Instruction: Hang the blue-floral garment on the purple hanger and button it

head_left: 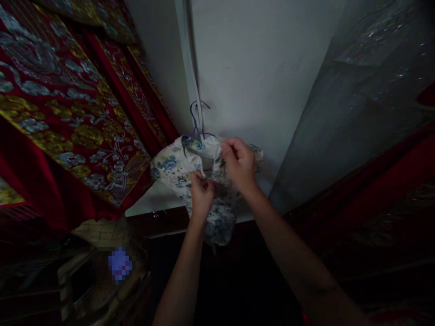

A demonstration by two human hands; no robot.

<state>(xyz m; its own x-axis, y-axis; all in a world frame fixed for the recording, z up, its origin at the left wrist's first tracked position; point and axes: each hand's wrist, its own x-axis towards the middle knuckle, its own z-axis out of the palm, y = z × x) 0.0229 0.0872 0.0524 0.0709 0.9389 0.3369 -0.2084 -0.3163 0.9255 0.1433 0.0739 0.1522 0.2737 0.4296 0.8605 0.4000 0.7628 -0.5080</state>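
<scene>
A white floral shirt [170,165] with blue flower print hangs on a thin purple hanger [194,118] against the wall. Its neck and front are open. My left hand [203,194] pinches one edge of the front opening, low on the shirt. Higher up and to the right, my right hand [240,165] has its fingers pinched at the other edge near the collar. The lower part of the shirt tapers down in shadow between my forearms.
A pale strip [190,59] runs down the wall [258,68] to the hanger hook. Red embroidered cloth [84,122] drapes on the left. Shiny clear plastic sheeting [353,99] covers the right side. At lower left stands a chair-like wooden frame [64,290] with a blurred blue patch.
</scene>
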